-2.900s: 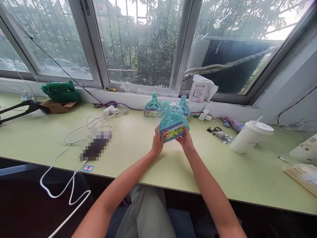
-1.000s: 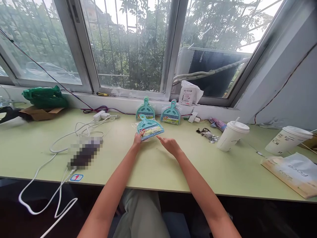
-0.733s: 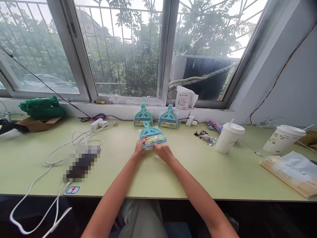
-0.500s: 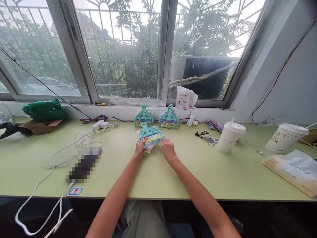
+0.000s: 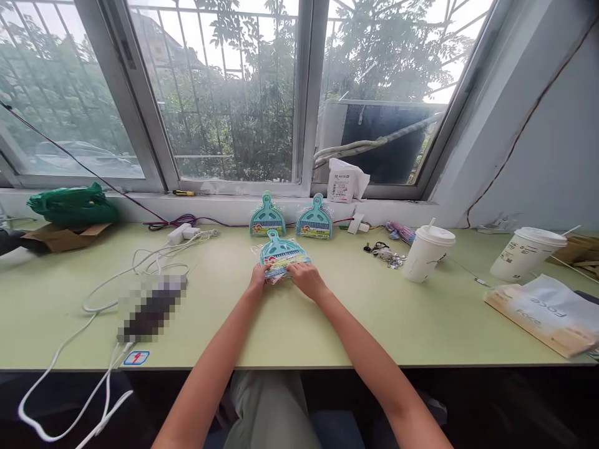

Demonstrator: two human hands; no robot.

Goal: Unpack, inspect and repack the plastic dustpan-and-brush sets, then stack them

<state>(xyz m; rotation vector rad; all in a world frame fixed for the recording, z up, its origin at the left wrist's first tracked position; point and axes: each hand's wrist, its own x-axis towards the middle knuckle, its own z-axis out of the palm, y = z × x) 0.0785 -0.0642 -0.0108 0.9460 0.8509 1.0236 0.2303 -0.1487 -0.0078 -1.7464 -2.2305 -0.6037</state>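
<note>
A teal mini dustpan-and-brush set (image 5: 279,248) in clear plastic wrap is held low over the table, its handle pointing toward the window. At its lower left corner, my left hand (image 5: 258,277) grips the pack with the thumb on top. My right hand (image 5: 306,279) has its fingers closed on the lower right edge of the same pack. A pinkish bit of the wrap shows between the hands. Behind it, two similar dustpan sets, one on the left (image 5: 267,218) and one on the right (image 5: 315,219), lean upright against the window ledge.
White cables and a power adapter (image 5: 180,234) lie left, near a pixelated dark object (image 5: 152,312). A green bag (image 5: 70,202) sits in a cardboard box. On the right are keys (image 5: 386,254), a white cup (image 5: 428,252), another cup (image 5: 526,252) and a tissue pack (image 5: 543,315).
My right hand has moved left along the pack's lower edge and now grips it closer to my left hand. The pack is turned slightly straighter. The camera view has shifted a little.
</note>
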